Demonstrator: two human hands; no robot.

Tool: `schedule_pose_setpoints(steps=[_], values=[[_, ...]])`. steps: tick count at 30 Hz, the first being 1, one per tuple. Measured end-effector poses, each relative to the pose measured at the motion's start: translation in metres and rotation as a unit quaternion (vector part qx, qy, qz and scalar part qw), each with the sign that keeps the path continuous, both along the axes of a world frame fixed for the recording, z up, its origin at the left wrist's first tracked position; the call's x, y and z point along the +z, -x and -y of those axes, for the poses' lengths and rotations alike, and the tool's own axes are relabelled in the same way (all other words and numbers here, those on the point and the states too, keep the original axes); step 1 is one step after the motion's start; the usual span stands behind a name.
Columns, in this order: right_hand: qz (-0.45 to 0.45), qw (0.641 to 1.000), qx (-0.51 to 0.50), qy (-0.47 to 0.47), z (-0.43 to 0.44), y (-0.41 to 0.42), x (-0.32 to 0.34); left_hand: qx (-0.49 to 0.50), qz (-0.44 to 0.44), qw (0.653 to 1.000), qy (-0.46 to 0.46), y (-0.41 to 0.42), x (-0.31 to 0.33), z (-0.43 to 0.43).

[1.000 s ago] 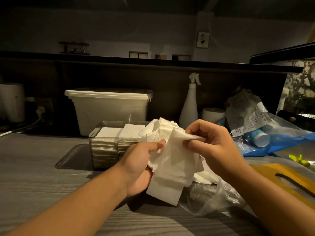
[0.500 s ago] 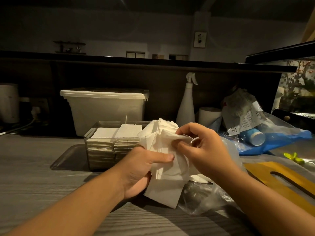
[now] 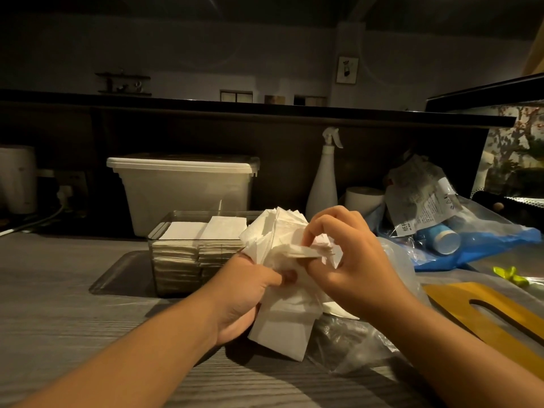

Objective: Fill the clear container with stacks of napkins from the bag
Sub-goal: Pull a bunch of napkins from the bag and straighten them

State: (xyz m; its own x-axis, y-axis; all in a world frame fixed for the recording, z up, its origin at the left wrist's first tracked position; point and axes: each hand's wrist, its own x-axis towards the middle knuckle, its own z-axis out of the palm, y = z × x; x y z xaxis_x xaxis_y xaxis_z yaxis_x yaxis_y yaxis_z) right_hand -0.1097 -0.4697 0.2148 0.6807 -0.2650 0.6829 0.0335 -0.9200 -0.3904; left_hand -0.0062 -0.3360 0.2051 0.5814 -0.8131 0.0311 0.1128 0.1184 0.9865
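White paper napkins (image 3: pixel 282 325) form a loose, fanned bundle held upright between the two hands, just above the grey wood-grain counter (image 3: pixel 59 304). The left hand (image 3: pixel 244 293) grips the bundle's left side from below, with its thumb across the front. The right hand (image 3: pixel 350 260) curls over the top right, thumb and fingertips pinching a thin folded sheaf that sticks out leftward. Just behind the bundle, to its left, stands the clear rectangular container (image 3: pixel 182 275) – two side-by-side stacks of folded napkins (image 3: pixel 206 231) fill it nearly to the rim. The crumpled clear plastic bag (image 3: pixel 347 340) lies on the counter below and to the right of the hands, beside a yellow wooden board (image 3: pixel 485 313)
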Motion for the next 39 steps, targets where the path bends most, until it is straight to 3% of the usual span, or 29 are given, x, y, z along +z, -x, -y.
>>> schedule_pose_setpoints(steps=[13, 20, 26, 39], values=[[0.036, 0.993, 0.030, -0.108, 0.0034, 0.0009, 0.0016, -0.032, -0.008, 0.999, -0.002, -0.0011, -0.0001, -0.0022], [-0.001, 0.999, -0.003, -0.046, 0.0035, -0.0033, -0.0018, -0.031, 0.018, 0.999, -0.009, -0.0025, -0.0039, -0.0009], [0.025, 1.000, -0.016, 0.004, 0.0022, -0.0018, -0.0021, -0.022, 0.001, 1.000, 0.004, -0.0042, -0.0026, -0.0005], [-0.038, 0.999, -0.016, -0.025, 0.0035, -0.0023, -0.0031, -0.031, 0.050, 0.998, -0.024, -0.0069, -0.0049, -0.0007]])
